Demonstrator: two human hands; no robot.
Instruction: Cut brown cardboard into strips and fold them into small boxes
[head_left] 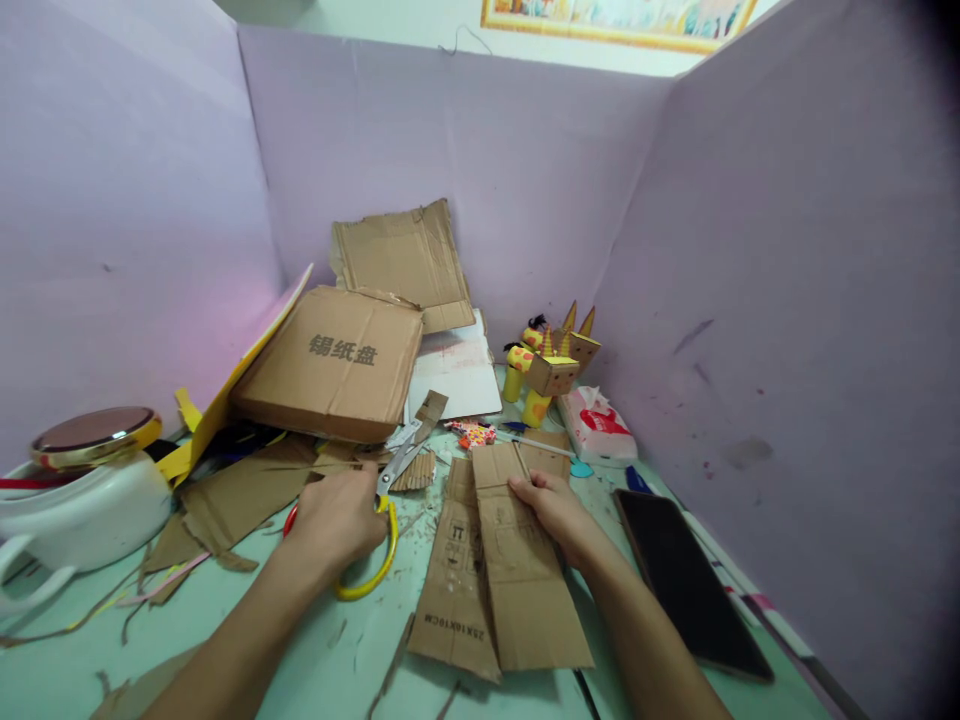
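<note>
The folded cardboard [532,590] lies at the near middle of the green tabletop [337,670], its right panel pinched at the edge between the thumb and fingers of the right hand [559,515]. Left of it, the left hand [345,515] curls over the handles of the scissors [388,472], fingertips hidden, blades parted and pointing away. Farther out are a printed flat box [330,370], spotted yellow figures [553,374], a tissue pack [600,432], a dark phone [682,580] at right and a white pot [112,510] at far left.

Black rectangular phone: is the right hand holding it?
No, the right hand holds creased brown cardboard, while the black phone lies on the pale green table.
</note>
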